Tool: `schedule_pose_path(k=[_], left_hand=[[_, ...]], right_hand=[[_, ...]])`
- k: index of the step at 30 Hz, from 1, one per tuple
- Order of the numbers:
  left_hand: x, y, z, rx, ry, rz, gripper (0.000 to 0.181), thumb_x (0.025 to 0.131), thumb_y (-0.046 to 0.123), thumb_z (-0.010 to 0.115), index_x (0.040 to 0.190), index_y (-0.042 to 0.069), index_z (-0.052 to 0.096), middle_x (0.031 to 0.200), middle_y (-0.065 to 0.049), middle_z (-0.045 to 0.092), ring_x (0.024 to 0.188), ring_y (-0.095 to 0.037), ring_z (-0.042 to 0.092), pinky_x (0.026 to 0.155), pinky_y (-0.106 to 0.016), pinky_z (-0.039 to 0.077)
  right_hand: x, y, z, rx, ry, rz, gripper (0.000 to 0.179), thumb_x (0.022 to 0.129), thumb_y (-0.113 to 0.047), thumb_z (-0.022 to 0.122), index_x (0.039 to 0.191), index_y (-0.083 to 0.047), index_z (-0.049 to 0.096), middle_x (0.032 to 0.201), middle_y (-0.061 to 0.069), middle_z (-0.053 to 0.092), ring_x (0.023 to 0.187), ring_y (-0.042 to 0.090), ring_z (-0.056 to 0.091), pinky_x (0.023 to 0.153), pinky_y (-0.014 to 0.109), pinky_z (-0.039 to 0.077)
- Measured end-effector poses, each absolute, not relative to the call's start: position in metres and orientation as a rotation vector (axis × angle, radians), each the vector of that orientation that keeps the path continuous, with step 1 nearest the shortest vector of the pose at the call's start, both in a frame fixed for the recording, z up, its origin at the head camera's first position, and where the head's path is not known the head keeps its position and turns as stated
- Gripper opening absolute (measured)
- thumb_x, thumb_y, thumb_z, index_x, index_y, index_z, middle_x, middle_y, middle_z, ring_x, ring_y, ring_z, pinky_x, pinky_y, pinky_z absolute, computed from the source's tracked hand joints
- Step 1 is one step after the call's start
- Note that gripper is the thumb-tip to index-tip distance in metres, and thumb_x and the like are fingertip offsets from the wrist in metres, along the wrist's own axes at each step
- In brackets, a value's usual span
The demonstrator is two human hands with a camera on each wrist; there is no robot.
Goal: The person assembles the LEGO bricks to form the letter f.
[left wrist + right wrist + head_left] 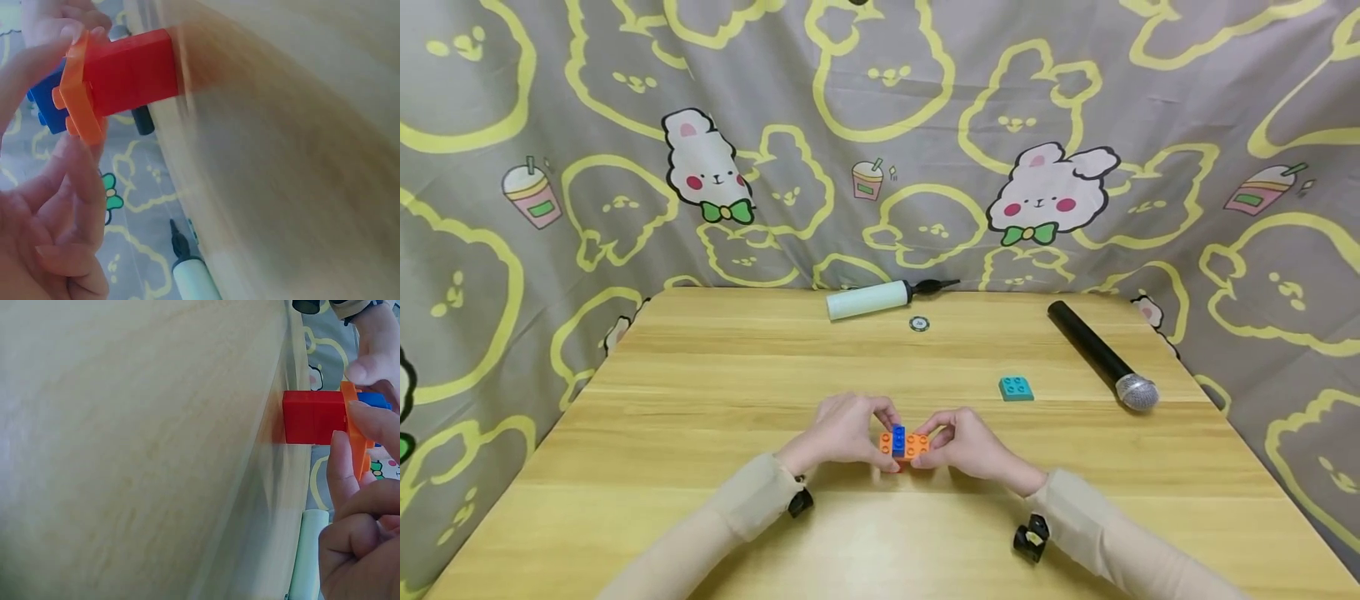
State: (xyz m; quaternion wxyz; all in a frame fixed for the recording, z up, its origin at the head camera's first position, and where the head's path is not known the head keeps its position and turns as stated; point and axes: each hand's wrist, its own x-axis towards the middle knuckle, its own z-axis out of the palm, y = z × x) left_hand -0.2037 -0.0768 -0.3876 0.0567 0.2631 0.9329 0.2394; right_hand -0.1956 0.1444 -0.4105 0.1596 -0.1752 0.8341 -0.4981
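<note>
A small stack of toy building bricks stands on the table between both hands. At its base are red bricks [312, 417], with a flat orange brick [917, 445] lying across the top. A narrow blue brick [898, 440] sits on the orange one, left of its middle. My left hand [845, 431] pinches the left part of the orange brick between thumb and fingers. From the other side, my right hand [967, 446] pinches its right end. In the head view the orange brick and the hands hide most of the red bricks.
A teal brick [1017, 389] lies beyond the right hand. Farther right is a black microphone [1097, 350] with a silver head. At the back lie a pale hand pump [868, 300] and a round chip [919, 323]. A patterned curtain [925, 192] hangs behind the table [737, 375].
</note>
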Motion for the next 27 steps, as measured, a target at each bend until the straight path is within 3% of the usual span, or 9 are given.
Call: schedule_pose_path(k=[5, 13, 18, 27], left_hand=[[-0.202, -0.081, -0.389, 0.809, 2.866, 0.635, 0.038, 0.061, 0.046, 0.086, 0.089, 0.028, 0.067, 0.093, 0.013, 0.071, 0.065, -0.002, 0.049, 0.05, -0.022, 0.03], [-0.2, -0.082, -0.393, 0.779, 2.856, 0.721, 0.035, 0.063, 0.046, 0.085, 0.088, 0.028, 0.07, 0.084, 0.016, 0.07, 0.071, -0.002, 0.056, 0.057, -0.025, 0.036], [-0.203, -0.081, -0.394, 0.808, 2.846, 0.714, 0.037, 0.062, 0.045, 0.086, 0.091, 0.028, 0.071, 0.079, 0.019, 0.068, 0.072, -0.001, 0.056, 0.057, -0.024, 0.037], [-0.204, -0.082, -0.392, 0.811, 2.825, 0.727, 0.037, 0.061, 0.044, 0.087, 0.09, 0.027, 0.072, 0.08, 0.018, 0.068, 0.075, -0.001, 0.058, 0.059, -0.024, 0.038]], right_hand=[[-0.195, 0.144, -0.411, -0.51, 2.389, -1.416, 0.032, 0.071, -0.014, 0.083, 0.096, 0.0, 0.069, 0.074, 0.005, 0.07, 0.061, 0.013, 0.059, 0.049, 0.02, 0.039], [-0.192, 0.144, -0.413, -0.508, 2.404, -1.423, 0.034, 0.071, -0.016, 0.084, 0.1, -0.002, 0.069, 0.079, 0.004, 0.069, 0.069, 0.014, 0.061, 0.058, 0.023, 0.046], [-0.19, 0.146, -0.414, -0.532, 2.42, -1.417, 0.038, 0.072, -0.017, 0.084, 0.105, -0.003, 0.07, 0.082, 0.005, 0.069, 0.071, 0.014, 0.061, 0.059, 0.022, 0.046], [-0.198, 0.178, -0.416, -0.541, 2.411, -1.403, 0.058, 0.073, -0.025, 0.083, 0.121, -0.002, 0.062, 0.088, 0.005, 0.072, 0.084, 0.015, 0.065, 0.079, 0.03, 0.047]])
